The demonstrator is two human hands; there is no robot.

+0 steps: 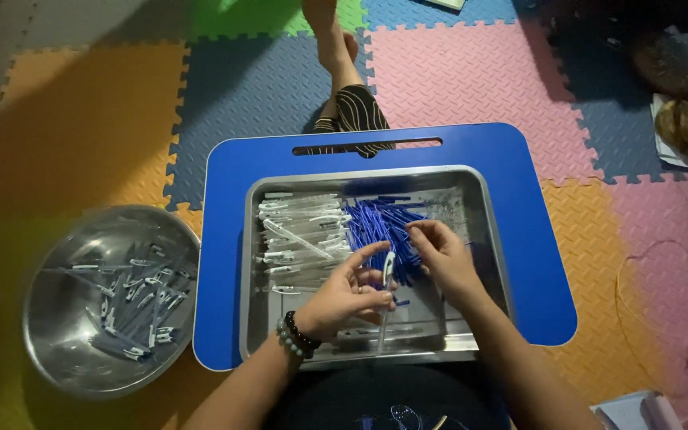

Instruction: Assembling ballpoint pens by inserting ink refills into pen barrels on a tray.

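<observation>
pen (pixel 387 275) in left hand (pixel 342 299) | steel tray (pixel 487 239) | blue lap table (pixel 232 239) | foam mats (pixel 81 119)

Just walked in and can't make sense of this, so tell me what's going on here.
A person sits on a foam mat floor with a blue lap table holding a metal tray. The left hand holds a clear pen barrel upright, while the right hand reaches into a pile of blue refills. More clear barrels lie in the tray's left half. A round metal bowl beside the table holds assembled pens.
</observation>
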